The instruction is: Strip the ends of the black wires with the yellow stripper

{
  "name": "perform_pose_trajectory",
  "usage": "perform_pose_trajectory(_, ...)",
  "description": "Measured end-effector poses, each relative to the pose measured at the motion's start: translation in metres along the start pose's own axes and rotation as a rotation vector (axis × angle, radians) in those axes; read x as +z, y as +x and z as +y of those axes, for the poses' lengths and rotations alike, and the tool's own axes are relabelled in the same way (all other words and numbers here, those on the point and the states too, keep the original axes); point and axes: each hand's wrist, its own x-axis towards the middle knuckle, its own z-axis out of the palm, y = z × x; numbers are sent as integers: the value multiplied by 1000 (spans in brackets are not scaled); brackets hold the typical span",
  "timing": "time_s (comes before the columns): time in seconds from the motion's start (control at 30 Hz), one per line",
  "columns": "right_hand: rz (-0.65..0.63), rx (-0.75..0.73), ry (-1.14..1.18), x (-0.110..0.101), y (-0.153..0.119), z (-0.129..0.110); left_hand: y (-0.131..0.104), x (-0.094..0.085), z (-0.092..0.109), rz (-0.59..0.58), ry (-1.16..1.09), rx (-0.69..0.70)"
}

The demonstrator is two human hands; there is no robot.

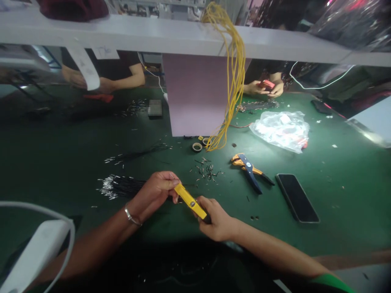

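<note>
Yellow tool gripped in right hand, left hand pinched at its tip, unreadable round label on blue-handled pliers

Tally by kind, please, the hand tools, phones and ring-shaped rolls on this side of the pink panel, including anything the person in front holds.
Hand tools: 2 (yellow tool in the right hand, blue-and-orange plier-style tool on the table)
Phones: 1 (dark-screened phone)
Ring-shaped rolls: 2 (left roll, right roll)
Total: 5
</note>
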Motion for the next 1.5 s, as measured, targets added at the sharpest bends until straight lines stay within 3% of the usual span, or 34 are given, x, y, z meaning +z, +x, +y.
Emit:
perform_pose_trajectory(0.17,35,-18,-62,1,1,1,-5,7,6,58,53,47)
perform_pose_trajectory(0.43,-2,113,189,-3,6,-6,0,6,6,141,138,147)
perform_pose_trajectory(0.6,11,154,216,-4,5,-5,3,5,5,136,140,102)
perform_pose_trajectory(0.87,40,75,109,1,4,4,5,0,2,91,99,51)
perform_pose_trajectory(1.13,18,18,-1,4,4,14,2,8,7,117,91,-34)
perform_pose_trajectory(1.5,23,76,166,2,5,8,3,2,5,156,134,118)
